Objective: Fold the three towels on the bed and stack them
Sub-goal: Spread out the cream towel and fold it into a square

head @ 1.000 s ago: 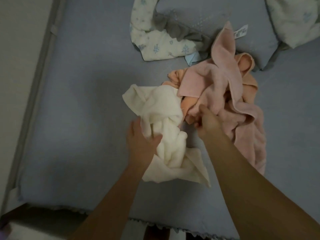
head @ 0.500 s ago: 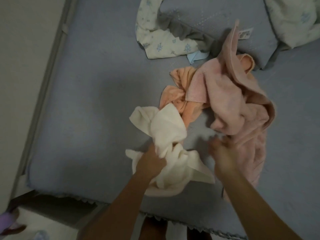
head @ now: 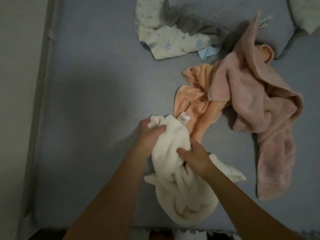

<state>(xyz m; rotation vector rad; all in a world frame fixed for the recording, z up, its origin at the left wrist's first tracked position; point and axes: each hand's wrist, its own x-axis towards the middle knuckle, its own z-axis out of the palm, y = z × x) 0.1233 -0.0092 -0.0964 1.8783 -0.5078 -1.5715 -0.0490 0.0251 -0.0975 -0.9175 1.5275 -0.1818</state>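
Observation:
A crumpled cream towel (head: pixel 174 187) lies bunched near the bed's front edge. My left hand (head: pixel 149 134) grips its upper end, and my right hand (head: pixel 194 156) grips a fold in its middle. To the right an orange towel (head: pixel 195 103) lies crumpled, a white label at its near end. A pink towel (head: pixel 256 104) is draped partly over the orange one and trails down toward the front right.
The blue-grey bed sheet (head: pixel 97 94) stretches bare to the left. A floral cream cloth (head: pixel 173 42) and a grey pillow edge (head: pixel 199 26) lie at the back. A pale wall (head: pixel 17 84) runs along the left side.
My left hand pulled the cream towel toward me, away from the other two. My right hand let go of the pink towel and took hold of the cream one.

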